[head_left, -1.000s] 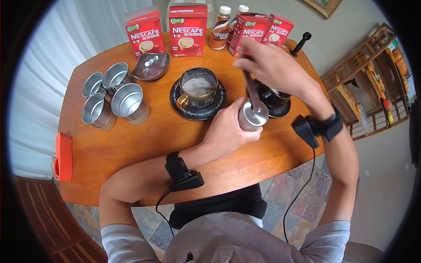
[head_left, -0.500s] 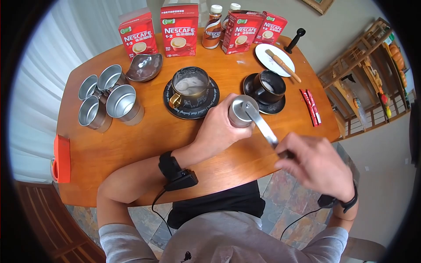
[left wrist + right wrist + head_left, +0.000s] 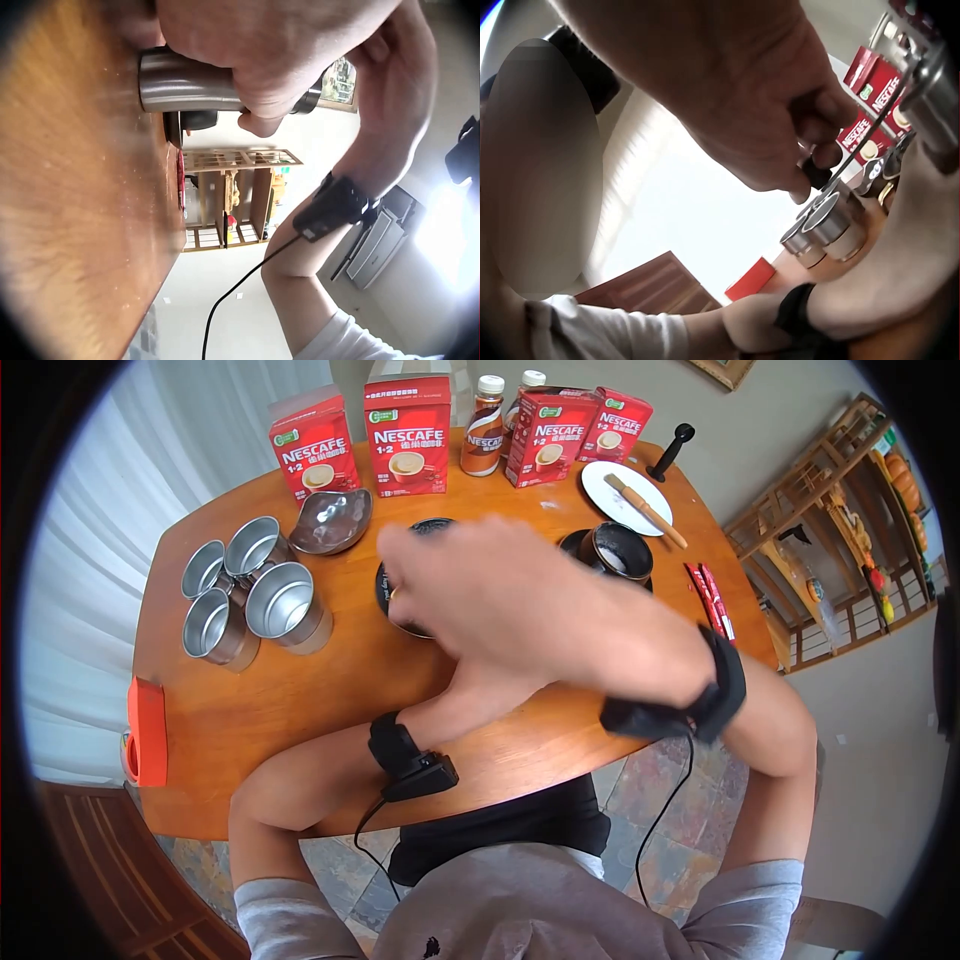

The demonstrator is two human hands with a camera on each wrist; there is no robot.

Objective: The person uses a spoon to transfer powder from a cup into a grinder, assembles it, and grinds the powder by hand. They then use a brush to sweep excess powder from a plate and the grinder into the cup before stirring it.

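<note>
A steel hand coffee grinder (image 3: pixel 191 82) stands upright over the wooden table, its body gripped by my left hand (image 3: pixel 485 695). My right hand (image 3: pixel 500 585) curls its fingers round the dark knob (image 3: pixel 817 172) at the end of the grinder's crank arm (image 3: pixel 870 135). In the head view the right hand and forearm pass over the left, hiding the grinder. Behind them, a black saucer (image 3: pixel 400 622) shows only at its edge, its cup mostly covered. To the right is a black cup (image 3: pixel 622 550) with pale contents, partly behind the right wrist.
Several steel mugs (image 3: pixel 283 605) and a dark bowl (image 3: pixel 332 522) stand on the left. Red Nescafe boxes (image 3: pixel 407 435) and bottles (image 3: pixel 484 430) line the back. A white plate (image 3: pixel 603 488) with a brush (image 3: pixel 645 510) and red sachets (image 3: pixel 708 600) lie right.
The right hand has swung the crank round, from the far side to the near right, then across to the left over the left hand. The left hand keeps its grip on the grinder.
</note>
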